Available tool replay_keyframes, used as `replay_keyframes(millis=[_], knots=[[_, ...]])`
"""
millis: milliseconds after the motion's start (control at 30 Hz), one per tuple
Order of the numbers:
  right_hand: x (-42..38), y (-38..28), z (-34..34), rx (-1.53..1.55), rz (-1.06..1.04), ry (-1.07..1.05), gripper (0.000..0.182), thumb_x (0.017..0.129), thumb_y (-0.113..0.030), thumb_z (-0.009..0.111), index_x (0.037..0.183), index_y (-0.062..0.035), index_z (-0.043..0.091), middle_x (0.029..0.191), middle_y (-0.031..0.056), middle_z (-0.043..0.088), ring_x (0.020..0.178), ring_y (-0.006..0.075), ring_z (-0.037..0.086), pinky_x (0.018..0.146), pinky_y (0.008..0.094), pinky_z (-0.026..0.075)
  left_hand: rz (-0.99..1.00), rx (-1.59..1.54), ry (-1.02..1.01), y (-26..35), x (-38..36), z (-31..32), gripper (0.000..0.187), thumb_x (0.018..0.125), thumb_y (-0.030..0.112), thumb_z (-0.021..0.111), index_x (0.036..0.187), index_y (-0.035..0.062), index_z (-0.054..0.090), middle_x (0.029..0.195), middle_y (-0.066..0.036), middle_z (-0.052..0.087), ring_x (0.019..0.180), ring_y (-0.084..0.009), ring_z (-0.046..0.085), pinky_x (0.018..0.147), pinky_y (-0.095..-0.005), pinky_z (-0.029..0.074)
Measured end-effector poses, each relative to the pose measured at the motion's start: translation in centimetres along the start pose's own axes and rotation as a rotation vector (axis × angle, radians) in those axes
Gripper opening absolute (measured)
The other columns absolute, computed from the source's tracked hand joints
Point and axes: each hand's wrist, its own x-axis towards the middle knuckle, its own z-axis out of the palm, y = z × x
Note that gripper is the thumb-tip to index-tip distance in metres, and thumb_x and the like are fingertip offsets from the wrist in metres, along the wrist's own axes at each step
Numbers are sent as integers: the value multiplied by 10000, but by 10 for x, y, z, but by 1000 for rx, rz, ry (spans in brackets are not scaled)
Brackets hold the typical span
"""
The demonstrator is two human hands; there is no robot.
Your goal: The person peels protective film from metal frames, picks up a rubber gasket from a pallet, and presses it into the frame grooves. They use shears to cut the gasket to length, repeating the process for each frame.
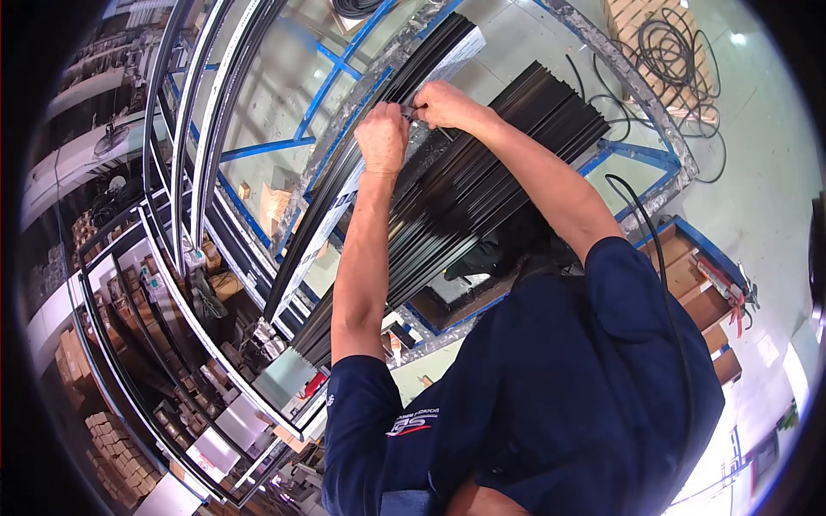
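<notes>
My left hand is closed, its fingers curled above a long bundle of dark profiles partly wrapped in pale film. Close beside it, my right hand pinches with thumb and forefinger. A small greyish piece shows between the two hands, too small to name. Below my hands and forearms lies a wide stack of long black strips, running diagonally. White wrap with dark lettering covers part of the narrower bundle under my left hand.
A blue and grey metal frame surrounds the stack. Coiled black cable rests on a wooden pallet at the upper right. Curved white and black profiles stand at left. A cardboard-lined tray sits at the right.
</notes>
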Motion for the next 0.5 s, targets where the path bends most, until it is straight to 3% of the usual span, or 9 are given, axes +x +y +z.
replay_keyframes(millis=[33,133,300,500], knots=[[-1,-2,-1,-16,-32,16,124,848,-84,655,846,27,710,613,161,651,577,222,683,598,378,534,15,-1,3,-1,0,1,125,757,143,691,797,82,589,804,-109,598,756,-328,635,644,-465,501],[3,0,3,17,5,25,119,790,-155,700,790,-37,719,733,208,664,737,394,667,662,476,513,51,-9,9,-4,0,2,134,758,143,690,791,79,578,803,-113,597,752,-333,635,642,-466,502],[5,4,8,-42,-19,76,128,790,-163,705,782,-37,718,746,220,659,738,413,655,659,478,509,1,-17,-19,-6,-3,3,99,797,157,681,876,103,658,856,-107,655,773,-333,659,657,-452,519],[9,9,17,-69,-101,95,139,784,-165,718,754,-29,707,758,226,655,756,433,643,659,487,504,-167,-74,42,-2,-7,9,122,835,200,636,870,98,694,846,-126,692,757,-349,670,666,-455,520]])
